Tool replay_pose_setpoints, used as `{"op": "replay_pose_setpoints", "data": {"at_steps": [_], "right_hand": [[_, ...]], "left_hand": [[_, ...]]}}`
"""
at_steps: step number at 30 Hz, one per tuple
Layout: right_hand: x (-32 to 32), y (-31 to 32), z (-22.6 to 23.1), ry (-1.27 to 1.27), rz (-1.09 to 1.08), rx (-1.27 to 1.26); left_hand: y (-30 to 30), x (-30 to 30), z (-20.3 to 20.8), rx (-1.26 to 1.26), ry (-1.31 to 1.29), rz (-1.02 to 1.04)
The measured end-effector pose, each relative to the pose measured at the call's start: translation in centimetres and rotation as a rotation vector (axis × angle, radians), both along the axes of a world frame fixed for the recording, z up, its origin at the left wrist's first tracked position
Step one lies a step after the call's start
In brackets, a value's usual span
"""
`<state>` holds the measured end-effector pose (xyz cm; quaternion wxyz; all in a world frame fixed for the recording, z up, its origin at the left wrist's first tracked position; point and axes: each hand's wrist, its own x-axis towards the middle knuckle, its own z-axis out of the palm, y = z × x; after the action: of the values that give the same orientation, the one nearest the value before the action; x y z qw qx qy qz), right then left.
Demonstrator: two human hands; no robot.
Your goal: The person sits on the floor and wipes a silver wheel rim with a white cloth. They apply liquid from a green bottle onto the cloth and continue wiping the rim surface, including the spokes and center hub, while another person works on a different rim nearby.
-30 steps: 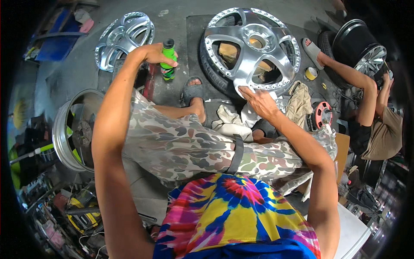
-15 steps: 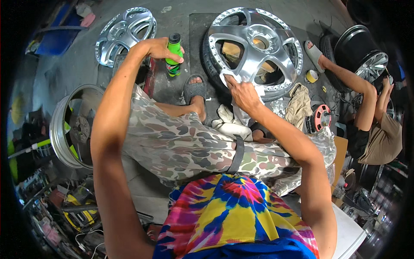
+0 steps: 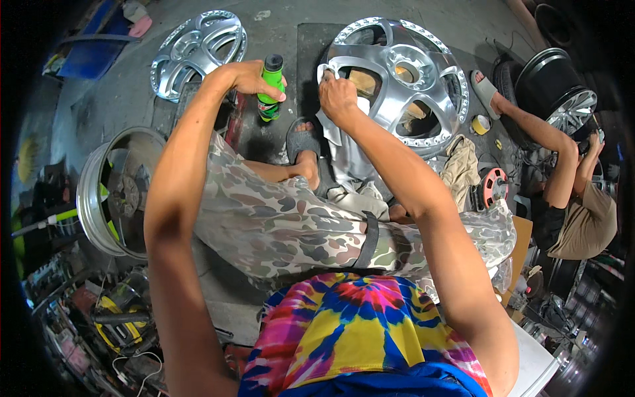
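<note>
My left hand (image 3: 250, 77) grips a green bottle with a black cap (image 3: 270, 87) and holds it upright above the floor. My right hand (image 3: 337, 99) presses a white cloth (image 3: 342, 142) against the left rim of a polished silver wheel face (image 3: 405, 83), which leans on a black tyre in front of me. The cloth hangs down from my hand toward my knees. My foot in a grey sandal (image 3: 301, 139) rests just below the wheel.
A second silver wheel face (image 3: 197, 49) lies on the floor at the back left, and a wheel barrel (image 3: 109, 192) stands at my left. Another person (image 3: 565, 172) sits at the right by a dark wheel (image 3: 559, 86). Tape roll (image 3: 480, 124) and an orange cord reel (image 3: 493, 183) lie between us.
My right hand has slid the cloth from the wheel's lower edge up and left along its rim. The left hand with the bottle stays nearly in place.
</note>
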<state>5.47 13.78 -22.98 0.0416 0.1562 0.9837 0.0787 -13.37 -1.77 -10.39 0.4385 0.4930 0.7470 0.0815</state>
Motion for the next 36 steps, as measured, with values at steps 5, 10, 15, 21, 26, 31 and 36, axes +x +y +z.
{"op": "replay_pose_setpoints", "data": {"at_steps": [5, 10, 15, 21, 26, 31, 36], "right_hand": [[3.2, -1.7, 0.2, -0.056, 0.046, -0.036], [1.4, -1.4, 0.4, -0.004, 0.031, -0.013], [-3.0, 0.9, 0.2, -0.031, -0.094, -0.004], [3.9, -2.1, -1.3, -0.003, -0.012, 0.021], [10.6, -3.2, -1.6, 0.005, 0.029, 0.033], [15.8, -2.9, -1.2, -0.055, 0.093, 0.036], [20.2, -2.1, -0.3, -0.064, 0.175, 0.087]], "left_hand": [[-1.1, -1.0, -0.7, 0.012, 0.0, 0.025], [-2.3, -1.9, -1.8, 0.079, -0.021, 0.012], [-1.6, -1.6, -0.1, -0.01, -0.07, 0.071], [-2.5, -2.9, -2.0, 0.032, -0.077, 0.074], [-1.8, -1.8, -0.7, -0.058, -0.101, 0.139], [-0.3, -1.2, 0.5, -0.079, -0.032, 0.082], [1.0, -2.5, -0.8, -0.057, -0.046, 0.016]]}}
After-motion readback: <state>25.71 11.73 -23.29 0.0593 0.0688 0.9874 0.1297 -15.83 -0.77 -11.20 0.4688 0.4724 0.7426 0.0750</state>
